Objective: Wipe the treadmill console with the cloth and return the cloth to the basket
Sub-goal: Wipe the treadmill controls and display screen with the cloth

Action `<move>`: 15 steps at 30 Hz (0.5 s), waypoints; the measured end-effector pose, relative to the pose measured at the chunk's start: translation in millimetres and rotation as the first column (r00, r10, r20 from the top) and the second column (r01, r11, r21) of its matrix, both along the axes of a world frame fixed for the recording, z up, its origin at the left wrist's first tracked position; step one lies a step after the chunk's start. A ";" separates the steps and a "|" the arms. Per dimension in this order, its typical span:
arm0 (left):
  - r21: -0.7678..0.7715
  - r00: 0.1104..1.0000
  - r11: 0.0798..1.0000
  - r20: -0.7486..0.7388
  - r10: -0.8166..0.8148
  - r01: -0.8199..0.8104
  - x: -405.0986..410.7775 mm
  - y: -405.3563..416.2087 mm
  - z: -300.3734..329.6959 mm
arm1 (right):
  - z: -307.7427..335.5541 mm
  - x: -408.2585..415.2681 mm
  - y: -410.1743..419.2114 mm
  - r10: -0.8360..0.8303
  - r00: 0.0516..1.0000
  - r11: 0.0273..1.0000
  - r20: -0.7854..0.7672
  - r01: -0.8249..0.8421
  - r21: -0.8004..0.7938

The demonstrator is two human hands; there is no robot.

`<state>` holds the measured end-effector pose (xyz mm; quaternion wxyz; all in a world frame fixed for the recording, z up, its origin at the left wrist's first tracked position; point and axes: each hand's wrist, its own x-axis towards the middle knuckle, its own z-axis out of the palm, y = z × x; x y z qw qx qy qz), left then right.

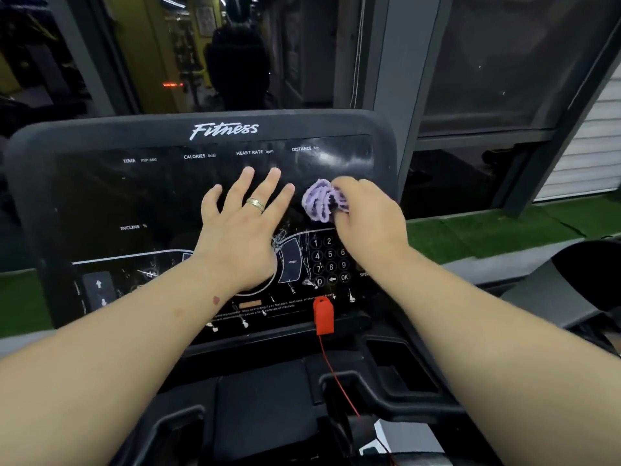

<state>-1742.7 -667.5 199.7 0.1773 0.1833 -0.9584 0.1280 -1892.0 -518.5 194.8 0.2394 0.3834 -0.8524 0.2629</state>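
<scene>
The left hand [240,227] lies flat, fingers spread, on the black console [111,196]; the right hand [366,216] grips the cloth [319,200], pressing it to the screen's right part. The cloth is lilac, ribbed and bunched into a wad. Below hangs a red clip [323,315].

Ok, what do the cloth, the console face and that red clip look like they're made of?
Cloth: soft lilac fabric, looks like ribbed microfibre; it bunches in the right hand. Console face: glossy black plastic or glass; it mirrors light and shows white streaks, while its frame looks matte. Clip: smooth red moulded plastic, probably, with a thin red cord below.
</scene>
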 end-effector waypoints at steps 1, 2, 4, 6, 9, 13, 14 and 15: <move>-0.019 1.000 1.000 -0.023 -0.010 0.010 1.9 -2.3 4.6 | 0.2 3.3 -3.9 0.000 1.000 1.000 0.006 0.000 -0.020; -0.035 0.999 0.999 -0.052 -0.016 0.014 3.2 -5.2 9.4 | -7.7 11.4 -4.5 0.022 1.000 1.000 0.003 -0.022 -0.011; -0.032 0.995 0.999 -0.100 0.014 -0.017 4.8 -12.6 21.4 | -39.6 36.7 1.8 0.116 0.993 0.991 -0.003 -0.115 0.064; -0.006 0.995 0.999 -0.084 0.052 -0.053 5.1 -19.0 29.8 | -60.1 50.1 14.5 0.204 0.979 0.968 0.014 -0.204 0.146; -0.011 0.999 0.999 -0.011 0.048 -0.048 6.4 -22.4 29.1 | -41.2 26.9 9.3 0.162 0.986 0.978 -0.038 -0.156 0.141; -0.026 0.999 0.999 -0.025 0.035 -0.036 7.5 -28.1 20.3 | -40.3 32.7 -3.5 0.050 0.999 0.998 -0.003 -0.050 -0.037; -0.029 0.999 0.999 -0.033 0.031 -0.032 7.0 -28.8 19.3 | -50.7 44.7 -2.2 0.090 0.996 0.996 0.004 -0.090 -0.006; -0.029 0.999 0.999 -0.037 0.028 -0.029 6.8 -29.2 18.9 | -62.0 55.3 1.3 0.143 0.990 0.989 -0.007 -0.143 0.036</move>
